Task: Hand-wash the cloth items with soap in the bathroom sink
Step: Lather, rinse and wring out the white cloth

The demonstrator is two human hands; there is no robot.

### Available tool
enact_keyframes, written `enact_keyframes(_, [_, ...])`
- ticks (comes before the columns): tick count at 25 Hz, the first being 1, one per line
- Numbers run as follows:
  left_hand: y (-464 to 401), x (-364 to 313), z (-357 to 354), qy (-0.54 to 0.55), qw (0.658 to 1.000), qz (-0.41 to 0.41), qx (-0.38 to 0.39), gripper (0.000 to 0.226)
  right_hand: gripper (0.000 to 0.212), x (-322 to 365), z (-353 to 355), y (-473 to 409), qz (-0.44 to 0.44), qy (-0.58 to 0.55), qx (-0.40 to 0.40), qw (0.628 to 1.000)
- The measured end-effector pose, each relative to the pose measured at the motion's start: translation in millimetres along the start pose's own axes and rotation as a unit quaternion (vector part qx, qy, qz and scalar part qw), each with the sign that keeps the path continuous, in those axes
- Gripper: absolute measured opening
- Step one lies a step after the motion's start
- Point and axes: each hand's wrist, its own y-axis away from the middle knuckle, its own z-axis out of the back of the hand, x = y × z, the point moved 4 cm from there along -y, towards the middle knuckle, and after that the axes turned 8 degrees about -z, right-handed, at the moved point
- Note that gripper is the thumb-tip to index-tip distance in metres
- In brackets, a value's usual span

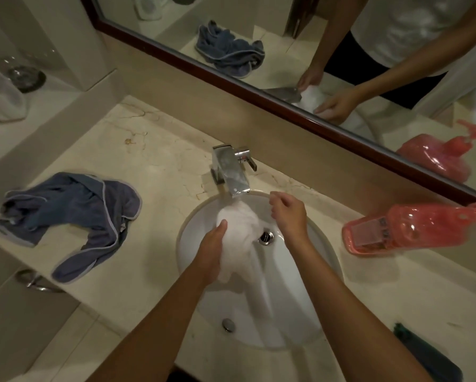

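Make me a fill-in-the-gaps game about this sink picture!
1. The white cloth is held under the ____ in the sink.
2. The crumpled cloth lying on the counter, left of the sink, is ____ in colour.
3. The bottle lying on its side, right of the sink, is ____ in colour.
4. The left hand grips the ____ cloth, and the right hand is beside it.

Missing words: faucet; blue; red; white

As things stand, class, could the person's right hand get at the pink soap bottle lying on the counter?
Probably yes. The pink soap bottle lies right of the sink, with bare counter between, but the right hand first must release the white cloth.
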Motion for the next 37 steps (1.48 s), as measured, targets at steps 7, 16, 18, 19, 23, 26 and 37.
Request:
enact_keyframes(7, [-40.9, -8.2, -6.1, 0.088, 0.991, 0.047, -0.091, 0.047, 0.024, 40.3, -47.2, -43.5, 0.077, -0.018, 0.003, 0.997])
enact_keyframes(16, [-54.2, -11.3, -20.3, 0.167, 0.984, 0.044, -0.049, 0.054, 0.010, 49.1, -40.3, -67.2, 0.043, -0.090, -0.010, 0.995])
enact_keyframes(18, [-53.5, -13.5, -23.4, 0.188, 0.981, 0.048, -0.029, 0.054, 0.011, 47.6, -39.4, -66.0, 0.031, -0.091, -0.006, 0.995])
enact_keyframes(19, [-52.2, -14.5, -24.8, 0.186, 0.981, 0.045, -0.027, 0.053, 0.007, 45.3, -37.8, -62.5, 0.030, -0.094, 0.000, 0.995])
enact_keyframes(23, [-46.9, -14.4, -25.3, 0.176, 0.983, 0.043, -0.029, 0.052, 0.016, 7.6, -35.1, -36.1, -0.001, -0.075, 0.014, 0.997])
enact_keyframes(26, [-43.6, -14.2, -24.2, 0.170, 0.985, 0.030, -0.017, 0.052, 0.041, -45.8, -42.0, -7.9, -0.152, -0.074, 0.047, 0.984])
enact_keyframes(37, [-29.6, 13.4, 26.0, -0.221, 0.961, -0.137, -0.090, 0.027, 0.050, -80.3, -101.1, -4.7, -0.250, -0.387, 0.213, 0.862])
